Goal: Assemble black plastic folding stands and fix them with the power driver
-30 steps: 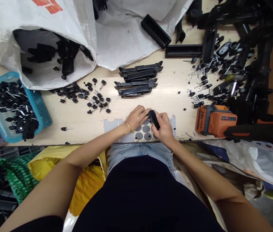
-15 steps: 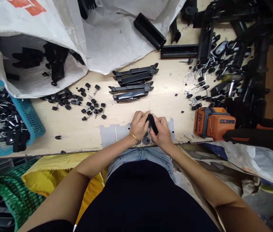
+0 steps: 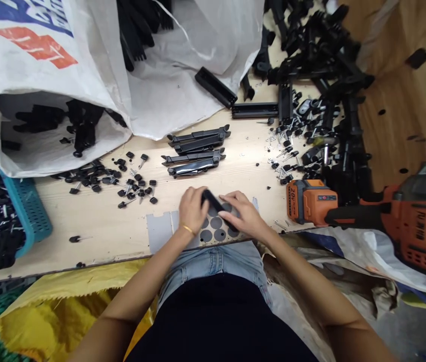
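A slim black plastic bar (image 3: 213,200) is held at a slant above the table's front edge. The fingers of my left hand (image 3: 192,210) are closed on its upper left end. My right hand (image 3: 246,215) grips the bar toward its lower right end, thumb across it and fingertips partly extended. Beneath both hands lies a grey sheet (image 3: 159,232) with dark round discs (image 3: 206,236). Beyond my hands, several folded black bracket-like parts (image 3: 196,167) lie in a row.
Black-headed screws (image 3: 137,188) are scattered at left, beside a blue basket (image 3: 39,213) full of them. White sacks (image 3: 152,113) with black parts stand behind. To the right lie an orange power tool (image 3: 420,229), more screws (image 3: 288,153) and piled black parts (image 3: 322,55).
The view has shifted, bringing more of the orange tool into sight. The bar has turned to a flatter slant, and my hands have moved apart along it, uncovering more discs.
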Available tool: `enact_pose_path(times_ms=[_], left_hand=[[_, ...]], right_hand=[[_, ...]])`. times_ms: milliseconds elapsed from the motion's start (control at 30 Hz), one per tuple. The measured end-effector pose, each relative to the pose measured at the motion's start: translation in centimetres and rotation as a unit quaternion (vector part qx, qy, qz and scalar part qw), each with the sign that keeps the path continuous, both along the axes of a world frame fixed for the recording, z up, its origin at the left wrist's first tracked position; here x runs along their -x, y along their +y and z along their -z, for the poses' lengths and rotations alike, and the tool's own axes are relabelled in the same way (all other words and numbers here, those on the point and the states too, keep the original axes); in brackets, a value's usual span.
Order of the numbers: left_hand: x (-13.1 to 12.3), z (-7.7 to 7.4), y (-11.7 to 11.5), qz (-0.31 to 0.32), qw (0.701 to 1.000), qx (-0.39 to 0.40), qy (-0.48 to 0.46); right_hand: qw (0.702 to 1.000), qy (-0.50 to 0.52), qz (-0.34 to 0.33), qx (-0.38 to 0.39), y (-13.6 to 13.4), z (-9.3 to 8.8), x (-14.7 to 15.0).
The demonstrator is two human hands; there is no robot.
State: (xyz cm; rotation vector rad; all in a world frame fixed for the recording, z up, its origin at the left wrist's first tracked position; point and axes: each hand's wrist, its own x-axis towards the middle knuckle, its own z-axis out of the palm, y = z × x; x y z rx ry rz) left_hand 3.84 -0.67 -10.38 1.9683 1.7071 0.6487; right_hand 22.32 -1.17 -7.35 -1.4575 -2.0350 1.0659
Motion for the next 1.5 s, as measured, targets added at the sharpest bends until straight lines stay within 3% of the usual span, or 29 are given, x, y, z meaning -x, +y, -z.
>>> enact_pose_path(times_ms=[67, 133, 200, 267, 367, 467, 533, 633, 767, 833, 933, 1033, 1133, 1233, 1333, 1433, 1500], left_hand=[[1.5, -0.3, -0.4, -0.057, 0.998, -0.004, 0.014], [2.4, -0.7, -0.9, -0.075, 0.996, -0.013, 0.05], [2.6, -1.2, -1.4, -0.045, 0.993, -0.04, 0.101], [2.3, -1.7, -1.5, 0.055, 0.987, -0.07, 0.133], [1.6, -1.9, -1.2, 0.218, 0.963, -0.071, 0.144], [1.0, -1.3, -0.7, 0.224, 0.96, -0.074, 0.152], [0.7, -0.9, -0.6, 0.204, 0.962, -0.094, 0.153], [0.4, -0.7, -0.8, 0.185, 0.964, -0.111, 0.153], [0.6, -1.4, -1.6, 0.151, 0.972, -0.088, 0.156], [0.9, -2.0, -2.0, 0.125, 0.977, -0.059, 0.161], [1.3, -2.9, -1.9, 0.125, 0.975, -0.026, 0.18], [1.2, -3.2, -0.7, 0.185, 0.959, -0.003, 0.214], [1.0, -3.2, 1.0, 0.227, 0.947, 0.027, 0.227], [1.1, -3.4, 1.7, 0.197, 0.958, 0.05, 0.201], [1.2, -4.0, 0.9, 0.141, 0.982, 0.062, 0.114], [0.7, -4.8, -0.6, 0.081, 0.987, 0.136, -0.011], [-0.1, -5.4, -1.8, 0.066, 0.972, 0.206, -0.089]], right_hand=[[0.997, -0.03, 0.068, -0.01, 3.1, -0.8, -1.7], [0.977, -0.083, 0.189, -0.058, 7.5, -1.3, -4.0], [0.949, -0.117, 0.271, -0.11, 12.8, -1.3, -6.5], [0.917, -0.148, 0.337, -0.155, 18.2, -0.7, -8.9], [0.915, -0.165, 0.301, -0.212, 25.3, 0.7, -10.9], [0.941, -0.181, 0.196, -0.206, 29.7, 1.7, -10.5], [0.949, -0.185, 0.163, -0.194, 30.4, 1.5, -9.4], [0.935, -0.156, 0.208, -0.241, 27.8, -0.7, -8.1], [0.884, -0.067, 0.307, -0.345, 18.9, -4.6, -7.6], [0.897, -0.037, 0.302, -0.321, 14.1, -5.5, -7.2], [0.941, -0.019, 0.284, -0.182, 8.9, -4.5, -5.3], [0.954, -0.025, 0.291, -0.062, 6.7, -2.2, -2.6], [0.96, -0.032, 0.276, -0.021, 5.9, -0.5, -0.8], [0.968, -0.048, 0.246, 0.026, 4.3, -0.1, -0.1], [0.966, -0.062, 0.245, 0.047, 2.4, -0.5, -0.1], [0.944, 0.09, 0.298, 0.111, 1.0, -1.8, 0.4], [0.892, 0.272, 0.323, 0.161, 0.6, -3.2, 1.2]])
